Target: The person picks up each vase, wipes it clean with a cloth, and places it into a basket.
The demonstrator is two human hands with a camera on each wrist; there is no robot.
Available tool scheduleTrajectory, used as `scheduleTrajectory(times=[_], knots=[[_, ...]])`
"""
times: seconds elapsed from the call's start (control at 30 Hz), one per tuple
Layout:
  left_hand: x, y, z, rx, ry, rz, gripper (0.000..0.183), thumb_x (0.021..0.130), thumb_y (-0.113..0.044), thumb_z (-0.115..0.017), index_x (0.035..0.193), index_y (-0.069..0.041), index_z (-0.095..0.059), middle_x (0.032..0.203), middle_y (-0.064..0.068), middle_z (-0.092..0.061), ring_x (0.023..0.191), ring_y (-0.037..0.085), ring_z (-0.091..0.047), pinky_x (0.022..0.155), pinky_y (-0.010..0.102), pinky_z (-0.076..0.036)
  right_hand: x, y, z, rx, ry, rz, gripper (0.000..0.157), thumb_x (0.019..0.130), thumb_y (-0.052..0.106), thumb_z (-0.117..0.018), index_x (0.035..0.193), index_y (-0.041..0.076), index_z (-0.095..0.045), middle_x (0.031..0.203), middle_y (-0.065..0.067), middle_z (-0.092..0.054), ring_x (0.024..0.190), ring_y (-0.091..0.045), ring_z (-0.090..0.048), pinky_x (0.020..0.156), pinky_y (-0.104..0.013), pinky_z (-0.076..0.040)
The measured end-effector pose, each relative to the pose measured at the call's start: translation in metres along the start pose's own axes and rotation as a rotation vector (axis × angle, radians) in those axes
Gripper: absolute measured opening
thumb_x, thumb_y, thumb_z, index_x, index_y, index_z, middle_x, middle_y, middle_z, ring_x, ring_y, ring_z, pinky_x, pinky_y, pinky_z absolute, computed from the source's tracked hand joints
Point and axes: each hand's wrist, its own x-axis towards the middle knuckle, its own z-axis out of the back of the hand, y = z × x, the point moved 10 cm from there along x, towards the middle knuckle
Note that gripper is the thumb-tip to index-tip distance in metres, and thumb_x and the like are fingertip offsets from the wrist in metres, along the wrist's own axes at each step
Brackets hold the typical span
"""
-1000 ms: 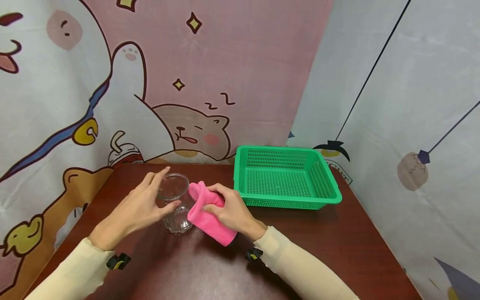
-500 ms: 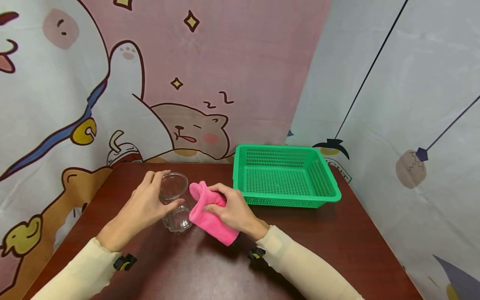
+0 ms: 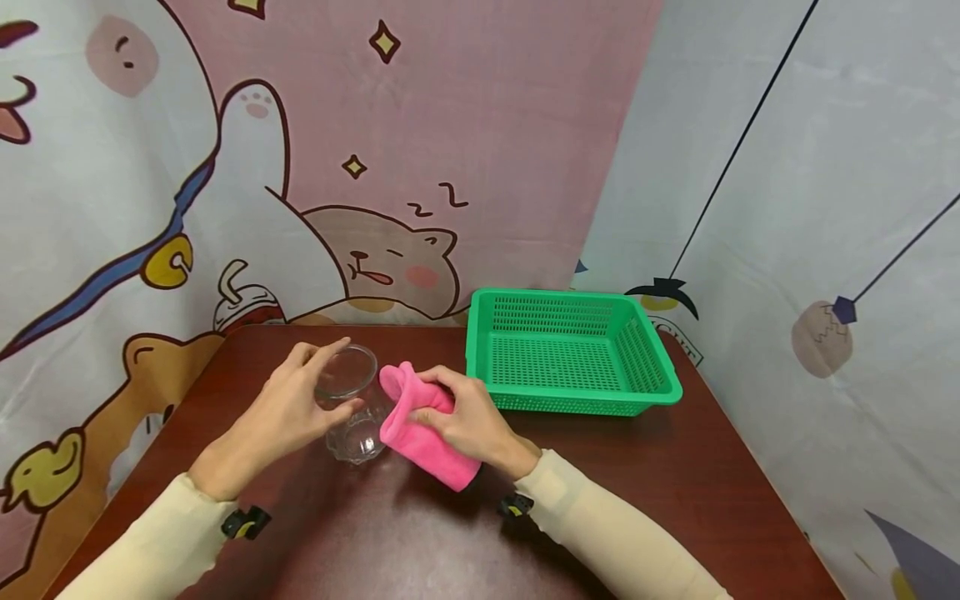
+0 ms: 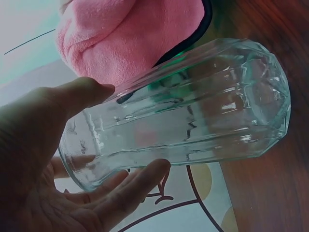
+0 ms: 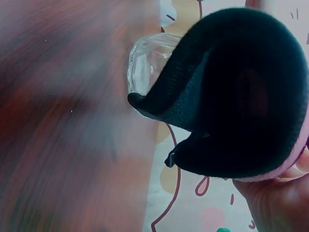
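While I only count one glass (image 3: pixel 357 437), there's plenty to it: clear, round-rimmed, long flat facets running down to a chunky base, upright on the left part of the table (image 3: pixel 660 492). Left hand (image 3: pixel 288 404) is spread wide round its neck, thumb one side, fingers the other; can't tell if it's actually gripping. Just right of that is one cloth (image 3: pixel 438 450), pink and fuzzy with a dark edge, curled into a sort of tube, and the right hand (image 3: pixel 472 425) has it pinched. Far right sits one basket (image 3: pixel 562 404), green plastic, rectangular, full of slots. Two cream sleeves (image 3: pixel 615 525), plus two little black gadgets (image 3: pixel 246 523), one per wrist. Table's reddish-brown woodgrain, kinda shiny on the near side. Backdrop (image 3: pixel 510 125) looks like wrinkly fabric, three yellow stars on its pink part.
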Motion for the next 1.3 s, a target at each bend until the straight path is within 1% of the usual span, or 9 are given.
scheduleTrajectory(times=[0.17,0.37,0.47,0.53,0.63,0.77,1.03,1.13,1.3], knots=[[0.0,-0.001,0.003,-0.011,0.004,-0.037,0.097,0.088,-0.02,-0.103,0.172,-0.01,-0.056,0.135,0.027,-0.065,0.111,0.037,-0.083,0.085,0.051,-0.073,0.0,0.0,0.0,-0.011,0.004,-0.002,0.043,0.098,0.018,-0.096,0.137,0.014,-0.079,0.124,-0.003,-0.086,0.099,-0.014,-0.073,0.084,-0.026,-0.063],[0.002,-0.002,0.007,-0.031,0.021,-0.075,0.096,0.086,-0.015,-0.102,0.171,-0.011,-0.058,0.135,0.026,-0.067,0.11,0.033,-0.084,0.077,0.034,-0.068,-0.001,-0.001,0.002,-0.014,0.003,-0.007,0.042,0.098,0.018,-0.096,0.137,0.014,-0.079,0.123,-0.002,-0.087,0.097,-0.014,-0.072,0.083,-0.025,-0.061],[0.001,-0.002,0.007,-0.031,0.03,-0.079,0.097,0.086,-0.015,-0.101,0.172,-0.013,-0.058,0.136,0.025,-0.068,0.11,0.032,-0.084,0.077,0.032,-0.067,-0.002,-0.001,0.003,-0.013,0.002,-0.004,0.042,0.098,0.017,-0.096,0.136,0.015,-0.079,0.122,-0.002,-0.087,0.096,-0.013,-0.072,0.082,-0.025,-0.062],[0.0,-0.002,0.007,-0.031,0.023,-0.076,0.097,0.086,-0.016,-0.102,0.172,-0.013,-0.057,0.137,0.025,-0.068,0.11,0.032,-0.083,0.079,0.037,-0.069,-0.003,-0.001,0.003,-0.017,0.0,0.0,0.042,0.098,0.017,-0.096,0.136,0.015,-0.079,0.122,-0.002,-0.087,0.096,-0.012,-0.072,0.083,-0.025,-0.062],[-0.003,-0.002,0.005,-0.01,0.003,-0.057,0.1,0.087,-0.023,-0.103,0.173,-0.01,-0.053,0.139,0.027,-0.068,0.113,0.036,-0.08,0.088,0.05,-0.072,-0.004,-0.001,0.004,-0.026,-0.001,0.002,0.042,0.097,0.018,-0.097,0.135,0.015,-0.079,0.121,-0.002,-0.087,0.096,-0.012,-0.072,0.083,-0.024,-0.062],[-0.006,-0.002,0.003,0.012,-0.037,0.015,0.108,0.088,-0.034,-0.105,0.174,-0.004,-0.047,0.142,0.032,-0.065,0.112,0.043,-0.076,0.094,0.064,-0.071,-0.004,0.0,0.004,-0.034,-0.006,0.002,0.041,0.097,0.018,-0.097,0.134,0.015,-0.08,0.121,-0.002,-0.087,0.096,-0.012,-0.072,0.083,-0.024,-0.061],[-0.012,0.0,-0.004,0.002,-0.099,0.176,0.112,0.091,-0.037,-0.101,0.171,0.006,-0.036,0.145,0.038,-0.053,0.105,0.057,-0.076,0.09,0.071,-0.069,-0.005,-0.003,0.005,-0.032,-0.012,-0.002,0.041,0.097,0.016,-0.097,0.134,0.015,-0.08,0.121,-0.002,-0.087,0.097,-0.012,-0.071,0.083,-0.024,-0.06],[-0.013,0.0,-0.006,0.002,-0.11,0.198,0.108,0.093,-0.035,-0.1,0.169,0.008,-0.036,0.142,0.036,-0.053,0.104,0.057,-0.076,0.089,0.071,-0.069,-0.005,-0.003,0.004,-0.031,-0.012,-0.002,0.041,0.097,0.016,-0.097,0.134,0.015,-0.08,0.121,-0.002,-0.087,0.096,-0.012,-0.071,0.082,-0.024,-0.06],[-0.014,-0.001,-0.007,0.008,-0.122,0.196,0.1,0.094,-0.034,-0.099,0.164,0.008,-0.04,0.138,0.034,-0.054,0.103,0.055,-0.076,0.089,0.071,-0.068,-0.005,-0.003,0.004,-0.036,-0.011,-0.003,0.041,0.097,0.017,-0.097,0.134,0.015,-0.08,0.121,-0.002,-0.087,0.095,-0.012,-0.07,0.082,-0.024,-0.059]])
